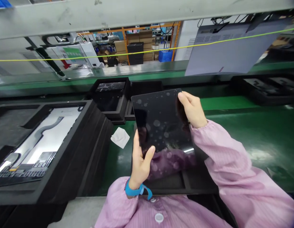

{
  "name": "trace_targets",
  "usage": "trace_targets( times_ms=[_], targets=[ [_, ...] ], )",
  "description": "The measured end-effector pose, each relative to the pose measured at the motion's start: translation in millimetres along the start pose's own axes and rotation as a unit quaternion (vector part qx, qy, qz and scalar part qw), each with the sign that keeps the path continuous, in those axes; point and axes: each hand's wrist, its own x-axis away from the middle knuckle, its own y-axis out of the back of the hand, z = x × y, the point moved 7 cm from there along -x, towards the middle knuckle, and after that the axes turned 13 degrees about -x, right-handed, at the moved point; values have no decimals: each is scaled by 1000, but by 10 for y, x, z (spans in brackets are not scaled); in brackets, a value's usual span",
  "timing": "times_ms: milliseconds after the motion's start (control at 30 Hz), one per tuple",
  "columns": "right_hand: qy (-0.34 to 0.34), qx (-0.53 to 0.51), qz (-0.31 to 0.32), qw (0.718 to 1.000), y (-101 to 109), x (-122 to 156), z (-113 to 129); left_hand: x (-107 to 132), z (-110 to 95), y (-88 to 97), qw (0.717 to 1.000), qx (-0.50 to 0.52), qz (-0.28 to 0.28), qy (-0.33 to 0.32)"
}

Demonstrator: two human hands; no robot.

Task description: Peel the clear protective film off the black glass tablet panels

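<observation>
Dark glossy panel (161, 126) held up over a green table (263, 129)

The green table is spread across the middle of the view. On its left, a stack of black foam trays (86, 152) is placed; in the top one, a silvery sheet (67, 118) with a grey ribbon cable (48, 127) is seen. Below the panel, nearest the body, a black tray (173, 188) is partly hidden; whether it is touched by the panel cannot be told. Farther back, a framed tray (125, 104) is set, with a dark shiny sheet (108, 102) inside.

The panel is tilted, its face turned toward the wearer and dotted with pale round spots; pink is mirrored in its lower part. Its upper right corner is gripped by the right hand (193, 109), its left side by the left hand (140, 163), each thumb pressed on the face.

Left of the panel, a creased white scrap (120, 137) is laid on the table. The left wrist is circled by a blue band (134, 191).
</observation>
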Motion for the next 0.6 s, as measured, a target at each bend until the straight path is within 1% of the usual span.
trace_targets(
  times_ms=[100, 133, 167, 233, 267, 300, 333, 400, 433, 467, 500, 533, 567, 600],
  targets=[
    [60, 88, -60, 993, 155, 37, 230, 40, -27, -52, 999, 37, 21, 12],
    [65, 97, -71, 991, 193, 68, 265, 54, -37, -72, 998, 54, 28, 17],
    [49, 83, -67, 993, 215, 101, 261, 65, -46, -92, 996, 74, 33, 25],
    [-38, -11, -31, 999, 216, 204, 158, 76, -53, -107, 992, 114, 21, 48],
    [-95, -73, -11, 993, 192, 289, 86, 76, -54, -96, 990, 128, -3, 59],
    [-152, -135, 11, 979, 145, 401, 15, 73, -55, -73, 988, 133, -40, 65],
    [-202, -192, 33, 960, 77, 534, -43, 73, -58, -40, 985, 130, -89, 65],
    [-277, -284, 94, 913, -137, 840, -114, 89, -81, 5, 975, 101, -191, 49],
    [-307, -317, 134, 887, -274, 1001, -127, 102, -94, -3, 970, 82, -227, 37],
    [-330, -340, 166, 865, -405, 1148, -132, 117, -100, -32, 966, 65, -251, 26],
    [-346, -355, 181, 850, -512, 1263, -134, 134, -96, -75, 964, 53, -262, 15],
    [-357, -361, 176, 844, -587, 1336, -141, 149, -81, -128, 965, 47, -256, 5],
    [-359, -358, 148, 849, -613, 1358, -155, 161, -51, -186, 971, 51, -235, -2],
    [-353, -350, 105, 861, -593, 1332, -167, 170, -6, -240, 978, 62, -199, -5]
  ],
)
